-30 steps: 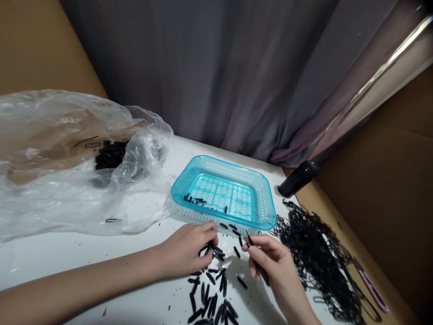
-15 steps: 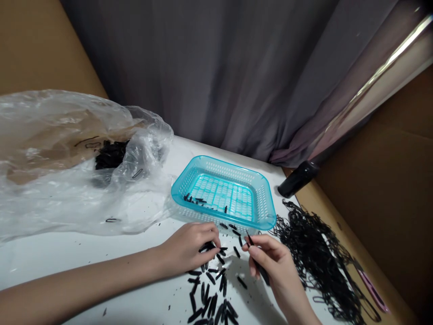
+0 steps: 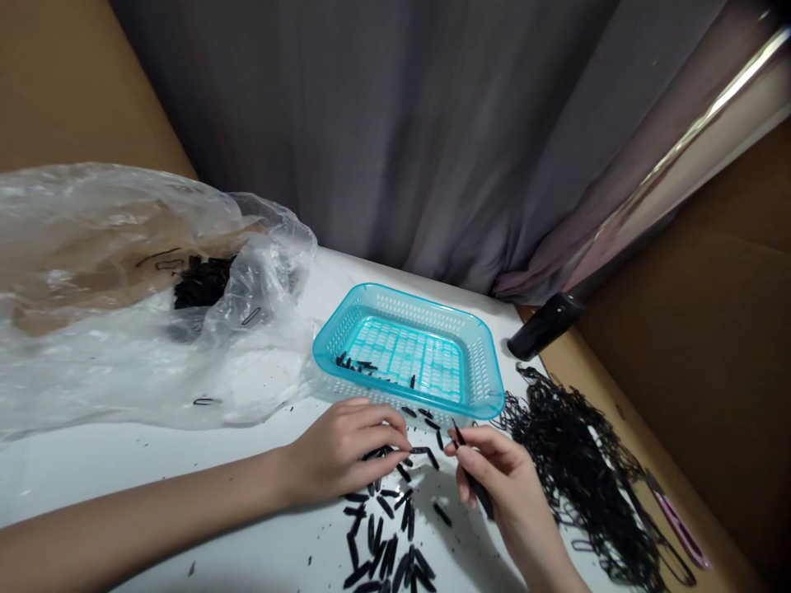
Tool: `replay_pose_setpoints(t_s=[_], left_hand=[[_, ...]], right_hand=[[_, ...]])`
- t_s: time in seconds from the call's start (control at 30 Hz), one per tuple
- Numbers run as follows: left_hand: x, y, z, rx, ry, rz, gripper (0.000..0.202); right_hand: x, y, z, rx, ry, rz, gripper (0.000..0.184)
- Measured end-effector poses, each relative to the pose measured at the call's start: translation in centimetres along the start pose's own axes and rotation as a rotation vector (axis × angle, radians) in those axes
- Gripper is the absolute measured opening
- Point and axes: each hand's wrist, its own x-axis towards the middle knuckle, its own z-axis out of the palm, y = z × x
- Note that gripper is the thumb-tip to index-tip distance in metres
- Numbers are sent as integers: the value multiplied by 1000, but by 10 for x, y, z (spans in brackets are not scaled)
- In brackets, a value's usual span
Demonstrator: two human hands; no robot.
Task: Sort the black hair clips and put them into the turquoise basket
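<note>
My left hand [image 3: 349, 449] lies on the white table with its fingers curled over a few small black pieces [image 3: 386, 535] near the front of a turquoise plastic basket [image 3: 479, 375]. Its fingertips pinch some of these pieces. My right hand [image 3: 494, 478] is closed round thin black tweezers [image 3: 470, 473], whose tip points up toward the basket's front edge. More black pieces lie scattered between and below both hands. A few lie inside the basket.
A large clear plastic bag [image 3: 111, 305] with black pieces inside covers the left of the table. A tangle of black leftover strips [image 3: 581, 469] lies at the right, near a black cylinder [image 3: 544, 325] and a pink tool [image 3: 680, 527]. Grey curtain and cardboard walls surround.
My left hand's fingers have stretched a little to the right over the black pieces. The right hand with the tweezers has hardly moved.
</note>
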Motion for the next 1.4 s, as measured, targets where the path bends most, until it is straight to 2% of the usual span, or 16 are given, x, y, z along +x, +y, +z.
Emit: replay_pose_setpoints(t_s=[0.07,0.17,0.27,0.33,0.43,0.5,0.57,0.67,0.77,0.87,1.1,1.3,1.4], left_hand=[[4,-2,-4,41,56,-11,6],[13,-8,-13,134,183,-124,7],[18,-15,-21,137,212,-244,10],[18,-17,-23,127,178,-248,12],[15,-15,-22,126,103,-141,14],[10,-14,-18,128,3,-46,17],[4,-14,-12,154,-154,4,21],[-4,-18,-3,182,-365,-89,30],[-9,-22,2,119,-467,-219,42],[-9,-23,3,96,-551,-261,51],[-8,-23,4,59,-560,-261,52],[-8,-23,4,-4,-489,-274,47],[-7,-22,2,-35,-492,-283,45]], right_hand=[[-2,-3,3,7,28,5,55],[-6,-8,9,30,64,1,54],[-7,-11,11,41,47,-3,52],[-6,-9,9,44,45,-6,51],[-2,-4,4,40,17,-1,51],[0,-2,2,37,7,-1,52],[0,-2,2,37,18,6,53],[-5,-8,7,45,48,23,55],[-11,-16,14,61,83,15,52],[-13,-19,16,68,86,13,50],[-10,-16,15,65,91,15,52],[-13,-21,17,81,96,15,50],[-9,-16,13,60,94,-4,51]])
